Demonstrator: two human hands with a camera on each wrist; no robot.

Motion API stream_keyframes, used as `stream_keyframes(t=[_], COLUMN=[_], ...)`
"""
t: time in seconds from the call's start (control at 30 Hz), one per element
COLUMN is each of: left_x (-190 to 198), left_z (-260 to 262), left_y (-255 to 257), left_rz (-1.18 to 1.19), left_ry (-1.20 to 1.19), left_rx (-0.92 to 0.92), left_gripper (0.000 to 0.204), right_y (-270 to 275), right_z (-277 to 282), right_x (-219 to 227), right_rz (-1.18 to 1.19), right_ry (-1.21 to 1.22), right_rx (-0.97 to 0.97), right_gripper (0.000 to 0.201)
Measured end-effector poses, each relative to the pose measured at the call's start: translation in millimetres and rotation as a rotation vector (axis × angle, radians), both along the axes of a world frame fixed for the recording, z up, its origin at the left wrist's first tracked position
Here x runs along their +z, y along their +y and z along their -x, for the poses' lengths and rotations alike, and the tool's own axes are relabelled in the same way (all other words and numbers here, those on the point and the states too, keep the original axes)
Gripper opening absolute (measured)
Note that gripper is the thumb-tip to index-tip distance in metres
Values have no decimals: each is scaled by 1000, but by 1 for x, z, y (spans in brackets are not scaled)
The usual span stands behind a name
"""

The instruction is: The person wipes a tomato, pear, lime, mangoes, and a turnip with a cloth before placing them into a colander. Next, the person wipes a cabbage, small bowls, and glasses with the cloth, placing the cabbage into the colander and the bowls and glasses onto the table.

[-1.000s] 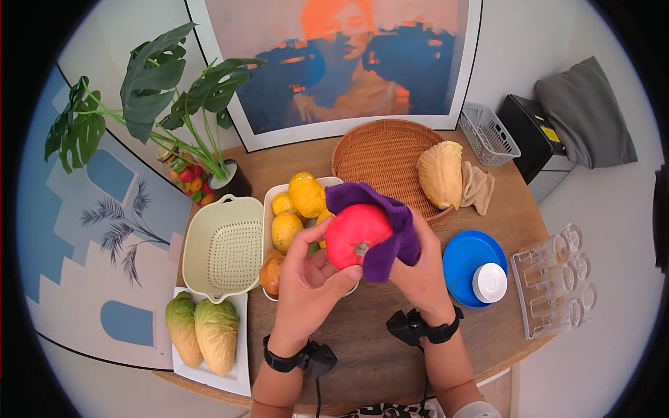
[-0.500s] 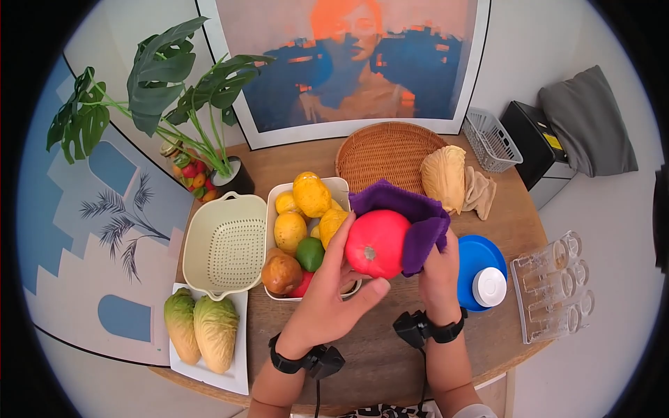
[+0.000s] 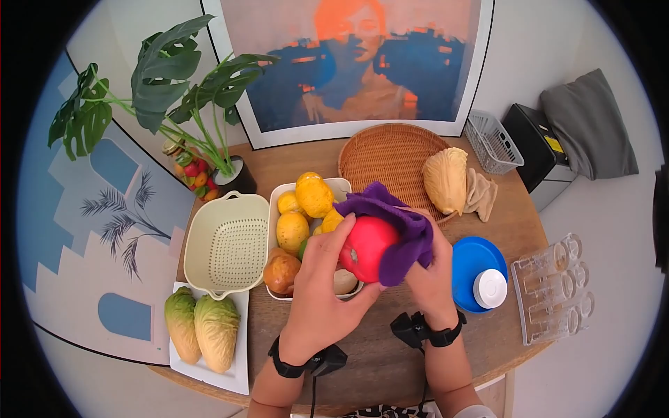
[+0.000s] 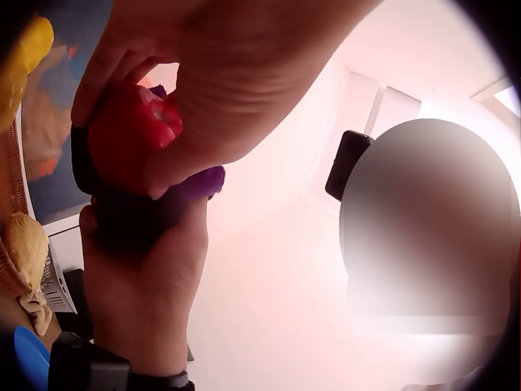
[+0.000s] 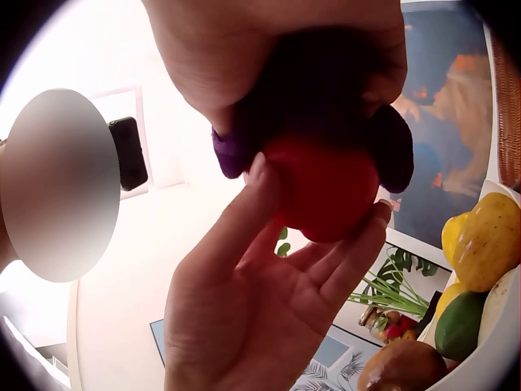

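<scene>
One purple cloth (image 3: 405, 235) has shifted left over one red fruit (image 3: 368, 249), right hand (image 3: 430, 280) gripping cloth, left hand (image 3: 322, 294) holding fruit.

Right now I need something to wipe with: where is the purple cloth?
In the head view, the purple cloth is right of centre, held in the right hand against the red fruit that the left hand grips.

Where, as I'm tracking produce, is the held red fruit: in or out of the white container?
Out: the left hand and purple cloth hold the red fruit apart from the container.
</scene>
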State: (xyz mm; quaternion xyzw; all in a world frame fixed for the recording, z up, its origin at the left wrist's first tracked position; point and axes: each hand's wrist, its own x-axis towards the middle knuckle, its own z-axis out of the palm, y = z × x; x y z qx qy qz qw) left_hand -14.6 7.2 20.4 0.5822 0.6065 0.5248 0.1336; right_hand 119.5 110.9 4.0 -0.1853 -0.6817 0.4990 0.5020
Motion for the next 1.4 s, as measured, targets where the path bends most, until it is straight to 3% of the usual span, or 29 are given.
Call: stream_keyframes(t=[0.07,0.17,0.23,0.27,0.3,0.37,0.43,0.6,0.67,0.77,0.97,1.03,1.1,1.13,1.17,1.27,1.4], left_x=[3,1,-12,-11,-8,-2,3,-4,-3,-2,-5,-7,-12,-12,-12,-5,-9], left_z=[-1,-2,1,1,2,2,1,7,5,-2,2,4,7,7,7,-4,-5], left_y=[-2,-5,-4,-4,-3,-2,-1,3,2,2,2,4,6,6,5,5,6], left_rz=[19,54,36,37,46,56,-27,-15,24,59,79,-39,-70,-65,-58,-107,-127], left_ry=[-38,-232,-680,-679,-773,-865,-745,-611,-557,-606,-538,-509,-440,-198,42,125,239], left_rx=[-24,-147,-395,-395,-422,-448,-335,-369,-391,-454,-481,-344,-275,-117,41,213,249], left_gripper=[78,76,72,72,70,68,64,72,76,80,85,81,84,86,87,84,79], right_y=[-5,2,0,-1,-2,-5,-7,-7,-7,5,4,-2,-7,-8,-8,-8,-4], right_z=[-4,-17,-12,-8,-5,-2,1,3,2,-6,-7,-1,5,8,11,16,15], right_x=[2,-15,-18,-18,-15,-3,6,0,-7,-22,-14,-2,5,3,1,-3,-7], right_rz=[288,394,435,474,474,191,137,68,382,441,482,465,139,244,245,207,134], right_ry=[83,131,206,283,283,110,89,69,214,331,298,235,-9,-30,-29,-54,-105], right_rx=[-6,108,124,141,140,95,107,58,-13,7,64,81,95,112,115,117,-7], right_gripper=[40,34,38,41,41,52,56,53,38,39,40,41,64,77,77,76,73])
